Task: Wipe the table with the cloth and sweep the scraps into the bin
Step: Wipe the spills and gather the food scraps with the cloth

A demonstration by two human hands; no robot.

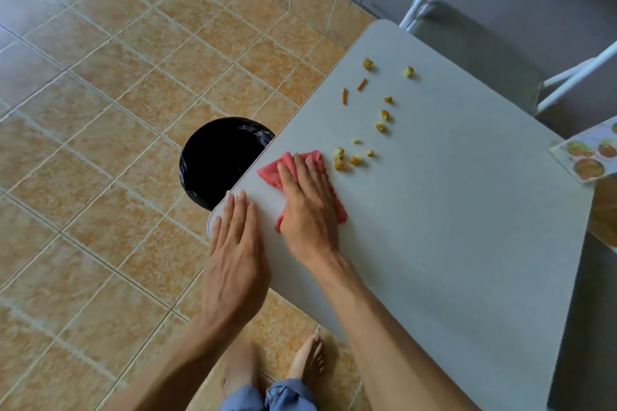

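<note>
A pink cloth (272,170) lies flat on the grey table (450,227) near its left edge. My right hand (309,207) presses down on the cloth with the fingers spread flat. My left hand (235,250) rests flat on the table's near-left corner, holding nothing. Several yellow and orange scraps (347,160) lie scattered on the table just right of the cloth and further back, up to a piece (368,64) near the far corner. A round bin with a black liner (220,157) stands on the floor, partly under the table's left edge.
A white folding chair (474,53) stands behind the table's far edge. A printed sheet with round pictures (591,157) overlaps the table's right edge. The floor is tan tile (100,110). My bare feet (307,360) are below the near table edge.
</note>
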